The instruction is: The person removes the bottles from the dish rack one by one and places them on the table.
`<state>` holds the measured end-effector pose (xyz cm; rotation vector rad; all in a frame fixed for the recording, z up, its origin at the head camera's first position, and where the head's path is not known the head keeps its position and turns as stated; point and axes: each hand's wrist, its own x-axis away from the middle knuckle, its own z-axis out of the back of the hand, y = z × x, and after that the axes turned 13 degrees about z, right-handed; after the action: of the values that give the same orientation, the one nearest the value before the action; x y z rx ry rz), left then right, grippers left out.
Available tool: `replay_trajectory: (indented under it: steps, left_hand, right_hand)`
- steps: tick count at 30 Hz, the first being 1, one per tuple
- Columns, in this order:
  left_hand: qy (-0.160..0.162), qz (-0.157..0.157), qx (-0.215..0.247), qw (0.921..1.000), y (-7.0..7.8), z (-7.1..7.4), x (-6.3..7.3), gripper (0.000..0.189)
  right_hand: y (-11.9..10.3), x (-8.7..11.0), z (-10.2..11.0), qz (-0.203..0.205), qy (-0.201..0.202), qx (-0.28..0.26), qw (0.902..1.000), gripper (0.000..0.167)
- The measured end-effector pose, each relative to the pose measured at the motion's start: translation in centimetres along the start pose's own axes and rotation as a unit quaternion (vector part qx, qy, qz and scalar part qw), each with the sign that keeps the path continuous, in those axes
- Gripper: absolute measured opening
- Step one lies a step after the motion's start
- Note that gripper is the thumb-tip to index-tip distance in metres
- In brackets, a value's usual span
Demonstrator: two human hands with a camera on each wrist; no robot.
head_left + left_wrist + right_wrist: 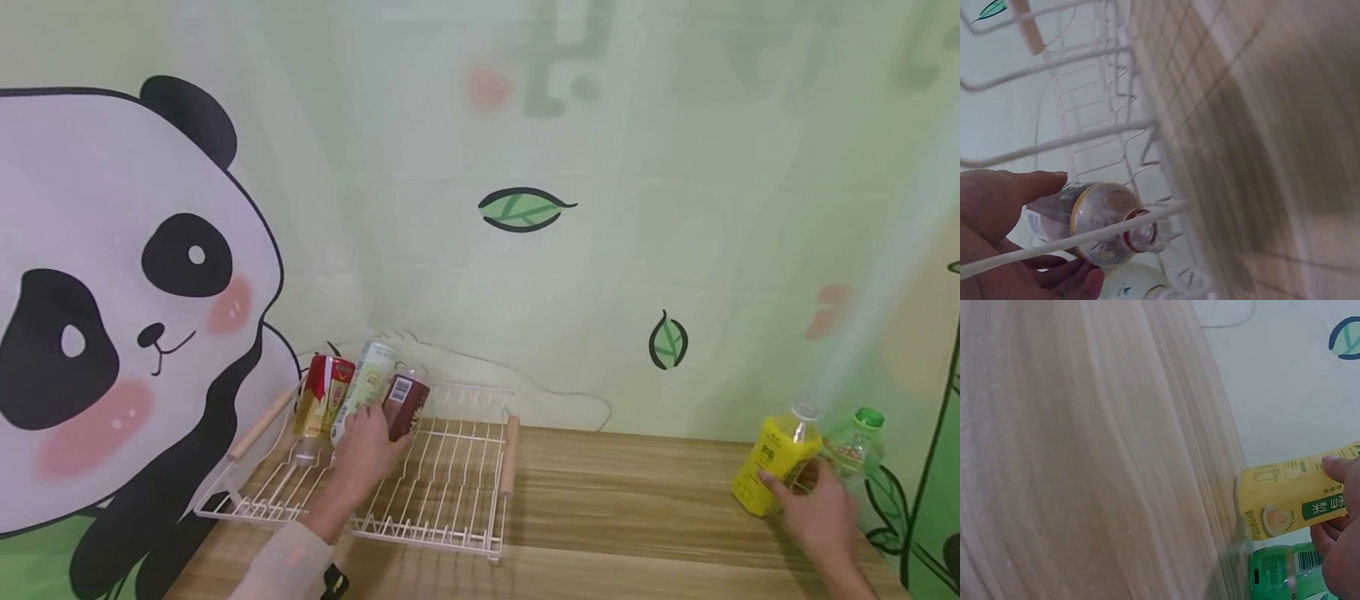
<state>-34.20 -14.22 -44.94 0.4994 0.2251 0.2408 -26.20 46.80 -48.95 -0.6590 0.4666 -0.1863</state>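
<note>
My left hand [369,450] holds a clear bottle with a dark red label [405,406] over the white wire rack [435,546]. In the left wrist view, that bottle's uncapped neck [1143,235] points down toward the wires, thumb on one side and fingers on the other. To its left in the rack lean a pale green-and-white bottle [372,367] and a bottle with a red-and-gold label [327,392]. At the right, my right hand [821,510] grips a yellow-labelled bottle [772,467] with an uncapped top; its base is close to the table in the right wrist view.
A green-capped clear bottle [858,442] stands behind the yellow one, near the wall. The rack has wooden handles [510,457] on both sides and sits on a wood-grain table [622,500]. A panda-printed backdrop [600,275] rises behind, with a thin cord along its foot.
</note>
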Motion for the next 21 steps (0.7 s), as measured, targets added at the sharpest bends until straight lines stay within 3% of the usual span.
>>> replay_trajectory:
  steps: [10,21]
  left_hand:
    - [-0.001,0.007,-0.012,0.9999,0.3,0.0,-0.8,0.071]
    - [0.019,0.011,-0.024,0.9995,0.2,-0.9,-0.8,0.07]
  right_hand:
    - [0.0,-0.1,-0.1,-0.028,-0.009,0.014,0.9995,0.081]
    - [0.3,-0.2,0.0,-0.021,-0.03,0.032,0.9988,0.083]
